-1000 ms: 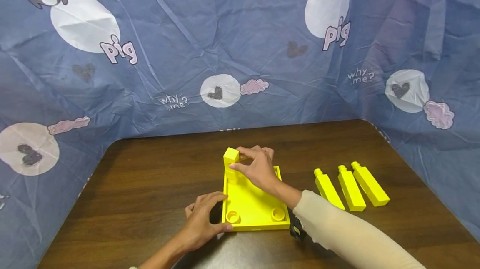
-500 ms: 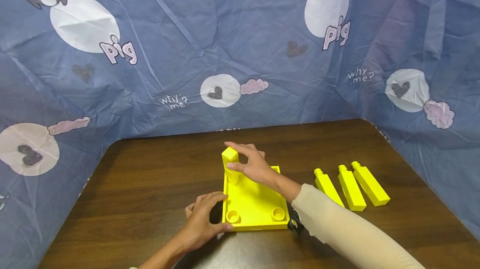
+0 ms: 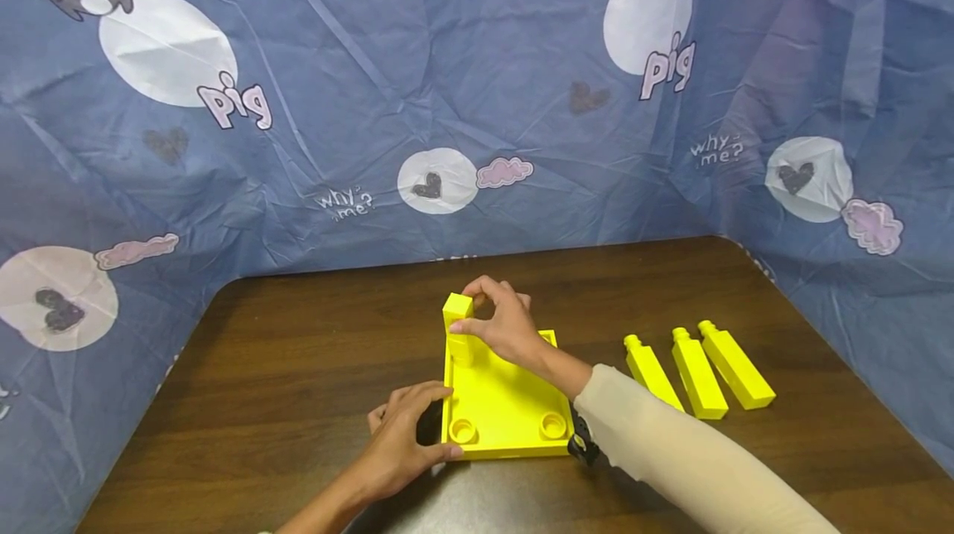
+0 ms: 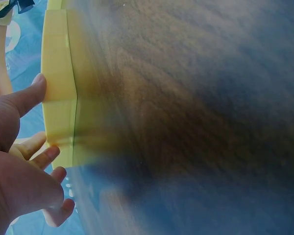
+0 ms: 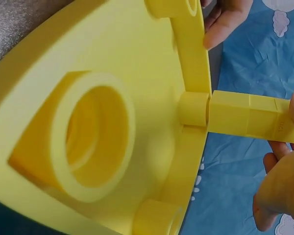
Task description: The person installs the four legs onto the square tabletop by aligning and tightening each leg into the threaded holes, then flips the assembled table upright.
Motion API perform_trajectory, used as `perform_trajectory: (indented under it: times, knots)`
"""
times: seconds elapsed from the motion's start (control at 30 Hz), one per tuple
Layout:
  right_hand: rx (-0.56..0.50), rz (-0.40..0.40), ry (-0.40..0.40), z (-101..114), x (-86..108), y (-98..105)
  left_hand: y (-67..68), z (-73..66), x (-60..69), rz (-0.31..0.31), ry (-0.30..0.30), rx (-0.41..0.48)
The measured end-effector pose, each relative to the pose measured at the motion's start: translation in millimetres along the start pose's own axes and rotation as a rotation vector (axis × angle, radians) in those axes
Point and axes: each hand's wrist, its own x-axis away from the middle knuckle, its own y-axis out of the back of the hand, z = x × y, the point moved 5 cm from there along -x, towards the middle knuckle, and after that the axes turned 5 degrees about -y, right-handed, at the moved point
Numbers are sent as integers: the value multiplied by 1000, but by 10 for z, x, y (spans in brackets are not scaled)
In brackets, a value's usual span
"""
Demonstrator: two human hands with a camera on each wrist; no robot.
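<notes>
Blue printed backdrop (image 3: 335,62): fills the far side and both flanks, creased, with grey pigs, hearts, pink clouds and the words "pig" and "why me?".
Dark wood table (image 3: 313,335): spreads in front of it, grain showing, far corners rounded.
Beige sleeve (image 3: 693,468): reaches in from the near right.
Yellow tray (image 3: 514,401): lies on the table around its middle, low walls upward, one round socket at each corner.
Right hand (image 3: 510,327): over the tray's far part, thumb and fingers pinching the upright leg (image 5: 245,113) near its top.
Left hand (image 3: 398,435): grips the tray's near-left corner, thumb on the near wall, index fingertip at the left rim.
Beside the tray: a left leg (image 3: 654,377), a middle leg (image 3: 699,374) and a right leg (image 3: 736,366) lie apart on the table's right side, ringed necks toward the far side; the sleeve partly covers the left one.
Upright leg: square-sided, at the far-left socket (image 5: 193,108), lower end meeting its mouth with a thin dark seam between; whether its neck is inside cannot be told.
Black wrist device (image 3: 583,441): by the tray's near-right corner, below the sleeve.
Near sockets: near-left socket (image 3: 463,431) and near-right socket (image 3: 553,425), both unfilled.
</notes>
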Motion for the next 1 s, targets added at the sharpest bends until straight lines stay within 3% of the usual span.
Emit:
perform_trajectory:
  times: [0.13,0.33,0.4,0.73,0.9,1.0]
  knots:
    - [21,43,2,-5,2,-27,0,10,5,5,4,5]
    - [44,234,73,67,-25,-43,3,10,17,2,-5,14]
    - [47,260,84,92,-40,-34,3,10,20,1,-7,14]
    - [58,66,-47,79,-86,-20,4,7,14,8,0,13]
    - [54,14,-33,50,-112,-67,0,5,5,12,10,10]
    - [40,28,-1,50,-113,-84,0,1,2,12,11,12]
